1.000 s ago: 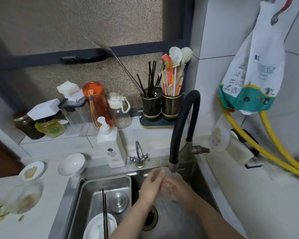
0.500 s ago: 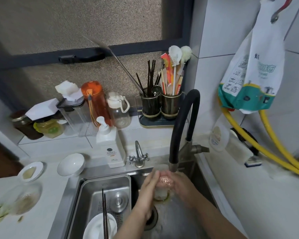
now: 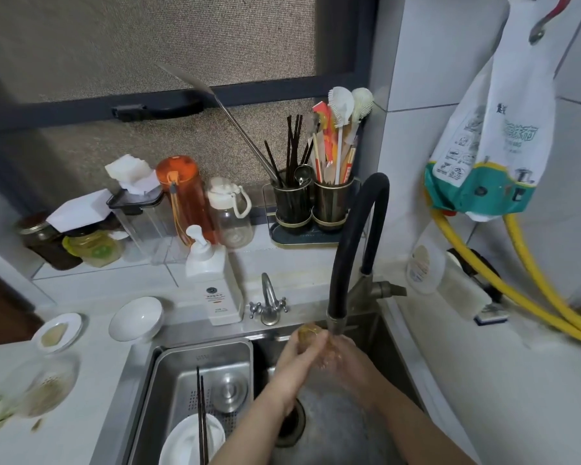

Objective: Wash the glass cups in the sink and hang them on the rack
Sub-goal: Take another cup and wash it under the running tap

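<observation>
While water runs from the black tap (image 3: 336, 317), we count one glass cup (image 3: 311, 335), two hands, two bowls on the counter and one pair of chopsticks (image 3: 202, 417) in the near-left tray. The cup sits over the sink (image 3: 389, 350), between both palms, just left of the spout. Our left hand (image 3: 296, 360) wraps curled fingers round it; the right hand (image 3: 346, 359) cups its right side, fingers bent against the glass.

Chopsticks (image 3: 201, 417) on plate (image 3: 185, 441) in sink (image 3: 141, 391)
</observation>
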Motion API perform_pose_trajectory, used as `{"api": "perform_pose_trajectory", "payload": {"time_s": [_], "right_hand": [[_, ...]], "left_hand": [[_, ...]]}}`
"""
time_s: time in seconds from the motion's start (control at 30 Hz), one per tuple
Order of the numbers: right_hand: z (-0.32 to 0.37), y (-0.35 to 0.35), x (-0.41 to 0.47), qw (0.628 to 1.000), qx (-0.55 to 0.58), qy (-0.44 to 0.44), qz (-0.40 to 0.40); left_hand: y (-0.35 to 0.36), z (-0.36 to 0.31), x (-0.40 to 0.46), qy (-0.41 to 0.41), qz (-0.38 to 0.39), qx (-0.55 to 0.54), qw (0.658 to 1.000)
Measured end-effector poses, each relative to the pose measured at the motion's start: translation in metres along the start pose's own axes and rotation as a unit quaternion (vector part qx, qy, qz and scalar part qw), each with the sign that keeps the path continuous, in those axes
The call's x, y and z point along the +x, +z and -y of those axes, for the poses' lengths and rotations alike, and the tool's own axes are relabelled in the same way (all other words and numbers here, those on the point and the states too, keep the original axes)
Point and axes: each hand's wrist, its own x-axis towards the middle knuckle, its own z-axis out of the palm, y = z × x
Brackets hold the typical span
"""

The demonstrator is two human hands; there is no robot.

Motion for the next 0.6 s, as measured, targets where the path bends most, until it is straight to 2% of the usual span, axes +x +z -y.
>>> {"api": "perform_pose_trajectory", "payload": {"time_s": [0.07, 0.2, 0.3, 0.37, 0.4, 0.47, 0.53, 0.6], "right_hand": [[0.000, 0.001, 0.000, 1.000, -0.025, -0.013, 0.007], [0.006, 0.009, 0.003, 0.998, -0.031, -0.007, 0.051], [-0.002, 0.005, 0.001, 0.985, -0.155, 0.048, 0.064], [-0.003, 0.003, -0.004, 0.953, -0.283, 0.028, 0.108], [-0.001, 0.003, -0.005, 0.949, -0.296, 0.017, 0.112], [0.002, 0.004, -0.006, 0.964, -0.244, -0.001, 0.107], [0.007, 0.006, -0.007, 0.964, -0.229, -0.025, 0.130], [0.007, 0.003, -0.015, 0.949, -0.274, -0.055, 0.144]], "left_hand": [[0.002, -0.002, 0.004, 0.017, -0.044, 0.042, 0.998], [0.002, -0.003, 0.014, 0.010, -0.081, 0.099, 0.992], [0.000, -0.002, 0.017, -0.018, -0.095, 0.058, 0.994], [-0.001, -0.003, 0.018, -0.020, -0.102, 0.048, 0.993], [-0.001, -0.002, 0.019, -0.024, -0.107, 0.040, 0.993], [0.001, -0.003, 0.018, -0.030, -0.111, 0.037, 0.993], [0.000, -0.005, 0.018, -0.023, -0.116, 0.084, 0.989], [0.000, -0.005, 0.019, -0.025, -0.124, 0.140, 0.982]]}}
